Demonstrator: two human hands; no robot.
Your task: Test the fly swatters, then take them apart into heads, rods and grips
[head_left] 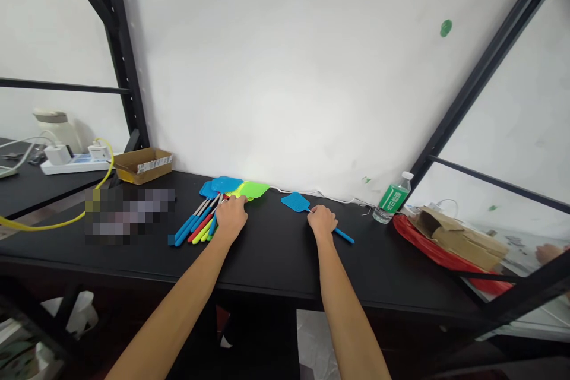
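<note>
Several fly swatters (195, 221) lie in a pile on the black table, left of centre, with blue and green heads towards the wall and blue, red, yellow and green handles towards me. My left hand (231, 215) is closed over the right side of this pile, around a swatter's shaft; its fingertips are partly hidden. To the right, a single blue fly swatter (295, 202) lies slanted, its head away from me. My right hand (322, 219) grips its thin shaft, and the blue handle sticks out on the right.
A clear bottle with a green label (392, 199) stands at the right, near flattened cardboard (458, 237) on a red bag (418, 243). At the left are an open cardboard box (145, 166), a power strip (80, 163) and a yellow cable (48, 227). Black metal posts (118, 41) flank the table.
</note>
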